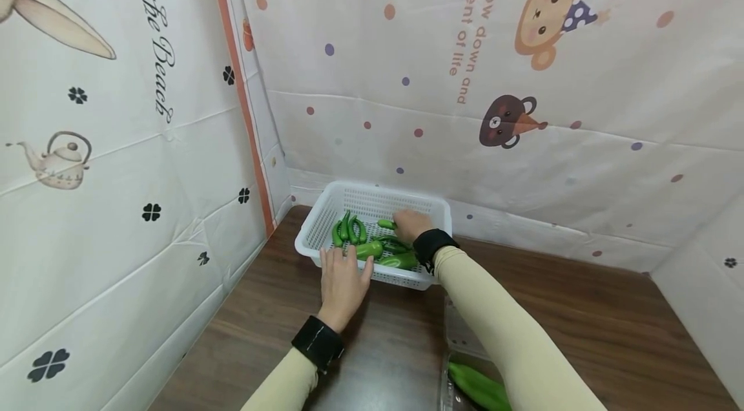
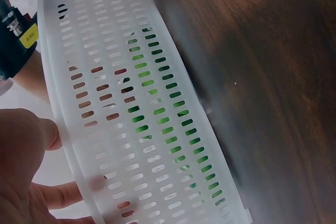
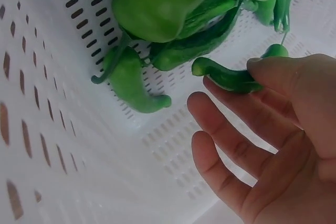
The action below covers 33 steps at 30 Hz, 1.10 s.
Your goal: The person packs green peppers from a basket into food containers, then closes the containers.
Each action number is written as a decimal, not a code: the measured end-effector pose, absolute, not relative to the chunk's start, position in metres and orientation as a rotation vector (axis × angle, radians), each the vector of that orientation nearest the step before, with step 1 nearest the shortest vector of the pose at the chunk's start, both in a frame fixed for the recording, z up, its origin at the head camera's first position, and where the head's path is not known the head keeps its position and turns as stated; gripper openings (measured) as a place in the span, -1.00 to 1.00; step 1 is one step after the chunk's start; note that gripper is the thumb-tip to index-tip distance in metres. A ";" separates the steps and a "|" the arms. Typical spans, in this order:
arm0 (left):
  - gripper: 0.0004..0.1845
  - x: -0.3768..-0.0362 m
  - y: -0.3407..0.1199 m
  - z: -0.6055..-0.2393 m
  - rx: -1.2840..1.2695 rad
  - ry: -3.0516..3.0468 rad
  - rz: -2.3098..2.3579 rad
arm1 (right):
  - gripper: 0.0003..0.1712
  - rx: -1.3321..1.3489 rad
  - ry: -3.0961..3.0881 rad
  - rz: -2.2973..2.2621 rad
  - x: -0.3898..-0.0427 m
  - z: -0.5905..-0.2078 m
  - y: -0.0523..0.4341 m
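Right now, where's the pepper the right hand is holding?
In the head view the pepper sits pinched in the right hand inside the white basket, toward its back right, apart from the pepper pile.

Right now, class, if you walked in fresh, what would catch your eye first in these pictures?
First, the white slotted basket at the back of the dark wooden table, with green peppers piled inside. Next, the right hand inside the basket, pinching one small pepper, while the left hand rests on the near rim.
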State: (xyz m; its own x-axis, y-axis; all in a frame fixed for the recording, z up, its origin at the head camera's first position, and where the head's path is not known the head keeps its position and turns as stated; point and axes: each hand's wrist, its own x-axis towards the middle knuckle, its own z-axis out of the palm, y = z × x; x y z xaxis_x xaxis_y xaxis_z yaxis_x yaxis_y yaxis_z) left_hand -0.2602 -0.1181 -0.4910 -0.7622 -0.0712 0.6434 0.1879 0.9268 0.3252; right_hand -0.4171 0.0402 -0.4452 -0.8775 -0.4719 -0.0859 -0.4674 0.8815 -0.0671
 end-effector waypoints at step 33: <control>-0.14 -0.248 -0.092 -0.479 -0.441 -2.330 -0.699 | -0.74 -1.323 3.105 -0.293 -0.347 -0.394 0.084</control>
